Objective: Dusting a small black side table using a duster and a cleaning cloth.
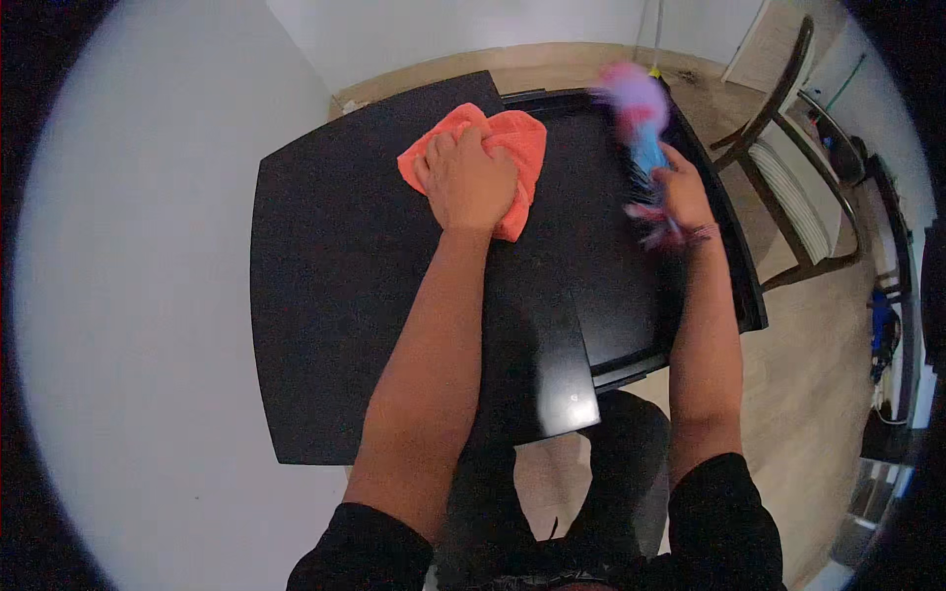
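My left hand (471, 177) presses on a folded orange cloth (521, 140), which lies on the black top of a table (332, 295). Over the table's right part, my right hand (684, 188) grips a colourful object, pink, lilac and light blue, with a fluffy look like a duster (647, 125). It is blurred, so its exact kind is hard to tell. Beneath it shows a lower black recessed panel (613, 295) with a raised rim. A bracelet sits on my right wrist.
A wooden chair with a striped light seat (794, 196) stands at the right, past the table's edge. A pale wall (148, 258) runs close along the left. Behind the table, a thin pole (658, 37) rises near the back wall. Various dark items line the far right.
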Demonstrator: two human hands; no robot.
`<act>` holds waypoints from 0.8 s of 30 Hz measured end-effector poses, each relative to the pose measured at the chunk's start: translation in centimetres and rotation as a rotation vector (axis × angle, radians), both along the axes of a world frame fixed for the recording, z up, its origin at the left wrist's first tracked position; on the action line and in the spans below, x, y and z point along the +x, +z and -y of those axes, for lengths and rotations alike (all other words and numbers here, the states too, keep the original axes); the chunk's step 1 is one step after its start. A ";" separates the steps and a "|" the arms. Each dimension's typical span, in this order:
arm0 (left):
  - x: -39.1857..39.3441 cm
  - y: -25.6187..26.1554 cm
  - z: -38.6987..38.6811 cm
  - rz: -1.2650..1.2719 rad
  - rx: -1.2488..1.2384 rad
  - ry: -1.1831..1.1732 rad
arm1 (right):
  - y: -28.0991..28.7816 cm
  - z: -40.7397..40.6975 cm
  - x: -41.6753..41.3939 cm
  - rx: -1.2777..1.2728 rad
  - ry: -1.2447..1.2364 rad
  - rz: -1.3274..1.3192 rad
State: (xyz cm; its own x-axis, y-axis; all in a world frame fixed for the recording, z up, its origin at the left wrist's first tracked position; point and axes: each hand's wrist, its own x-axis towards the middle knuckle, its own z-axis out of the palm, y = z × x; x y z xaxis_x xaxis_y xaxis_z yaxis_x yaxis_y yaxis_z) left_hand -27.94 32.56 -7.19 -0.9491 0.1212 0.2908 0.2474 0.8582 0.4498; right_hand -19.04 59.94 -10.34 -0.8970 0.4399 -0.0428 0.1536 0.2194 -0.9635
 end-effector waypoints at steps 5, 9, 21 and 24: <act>-0.4 -0.4 0.1 -0.022 0.004 -0.028 | 0.4 1.2 0.5 -0.110 0.403 0.075; -0.6 -0.8 0.3 -0.090 0.020 -0.056 | 1.3 -0.1 0.5 0.081 0.420 0.077; -0.2 -0.9 0.2 -0.061 0.023 -0.011 | 2.3 -2.5 1.8 -0.320 0.000 0.122; -0.1 -0.6 0.2 -0.047 0.020 0.006 | 1.1 -3.2 1.0 0.080 0.057 0.096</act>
